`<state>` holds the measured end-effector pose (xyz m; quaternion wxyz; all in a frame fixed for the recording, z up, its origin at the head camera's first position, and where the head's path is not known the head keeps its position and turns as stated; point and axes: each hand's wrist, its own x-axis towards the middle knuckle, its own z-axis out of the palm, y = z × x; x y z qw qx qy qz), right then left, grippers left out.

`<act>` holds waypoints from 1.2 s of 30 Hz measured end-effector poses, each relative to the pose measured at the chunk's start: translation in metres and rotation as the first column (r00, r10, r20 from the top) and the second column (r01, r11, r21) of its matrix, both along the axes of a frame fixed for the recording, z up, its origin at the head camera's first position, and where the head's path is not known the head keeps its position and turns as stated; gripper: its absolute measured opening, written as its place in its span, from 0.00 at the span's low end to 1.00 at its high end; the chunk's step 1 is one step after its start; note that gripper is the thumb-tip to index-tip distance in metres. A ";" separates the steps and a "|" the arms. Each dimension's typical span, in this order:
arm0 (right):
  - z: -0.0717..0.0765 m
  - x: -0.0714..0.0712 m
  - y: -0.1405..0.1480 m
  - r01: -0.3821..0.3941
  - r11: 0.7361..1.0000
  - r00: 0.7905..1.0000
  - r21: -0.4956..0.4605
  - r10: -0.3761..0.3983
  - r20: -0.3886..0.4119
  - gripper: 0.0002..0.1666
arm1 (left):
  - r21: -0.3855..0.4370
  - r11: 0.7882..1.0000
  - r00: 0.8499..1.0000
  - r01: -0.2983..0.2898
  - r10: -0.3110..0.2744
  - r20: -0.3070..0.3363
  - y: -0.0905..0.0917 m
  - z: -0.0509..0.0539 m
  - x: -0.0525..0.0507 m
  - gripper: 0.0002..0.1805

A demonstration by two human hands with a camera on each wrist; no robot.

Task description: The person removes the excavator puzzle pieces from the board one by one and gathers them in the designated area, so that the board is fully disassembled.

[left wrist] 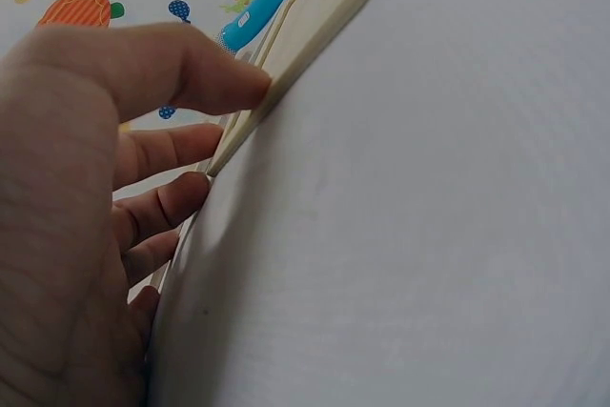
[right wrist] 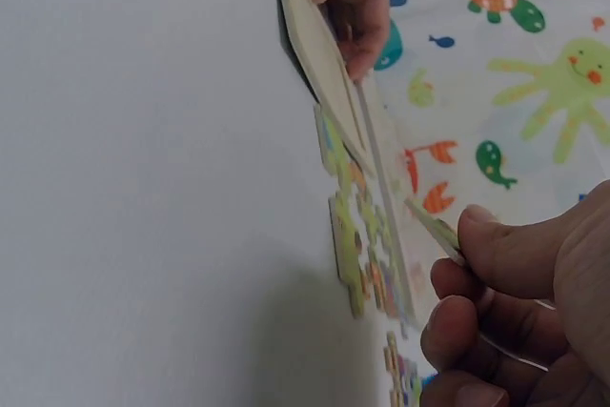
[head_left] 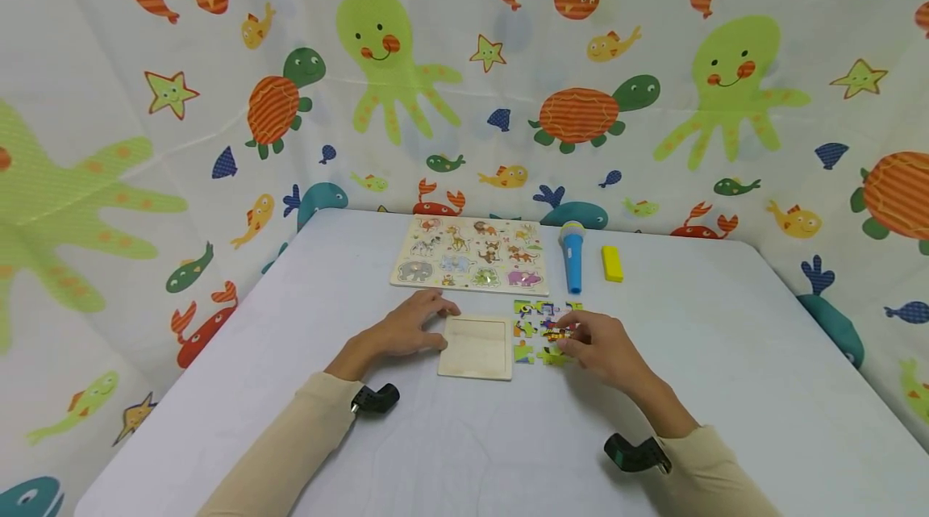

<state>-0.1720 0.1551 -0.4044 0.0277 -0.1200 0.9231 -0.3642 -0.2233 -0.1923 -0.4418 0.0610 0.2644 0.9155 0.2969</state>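
A square wooden puzzle tray (head_left: 475,348) with a raised rim and bare bottom lies flat on the white table. My left hand (head_left: 406,325) holds its upper left corner, thumb at the left edge and a finger at the top edge. In the left wrist view, the thumb (left wrist: 224,88) touches the tray's edge (left wrist: 324,21). Just right of the tray lie several colourful jigsaw pieces (head_left: 524,329). Above them, my right hand (head_left: 602,348) pinches one jigsaw piece (right wrist: 437,233) between thumb and fingers, raised off the table; its picture is mostly hidden.
Behind the tray lies a wooden animal puzzle board (head_left: 468,255). To its right are a blue toy microphone (head_left: 573,259) and a yellow block (head_left: 613,264). A sea-animal curtain (head_left: 450,81) hangs behind the white table (head_left: 711,323).
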 end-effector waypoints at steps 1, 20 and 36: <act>0.000 0.000 0.002 0.003 1.000 1.000 -0.001 -0.003 0.003 0.17 | 0.000 1.000 1.000 -0.001 0.001 0.000 0.000 0.000 0.000 0.28; -0.014 0.002 0.027 0.030 0.999 0.998 0.027 -0.032 0.059 0.14 | -0.023 1.000 1.000 -0.021 0.022 0.011 0.000 -0.001 0.000 0.28; -0.016 0.000 0.030 0.033 0.995 0.999 0.090 -0.036 0.034 0.15 | -0.022 1.000 1.000 -0.016 0.016 0.016 -0.001 0.000 0.000 0.28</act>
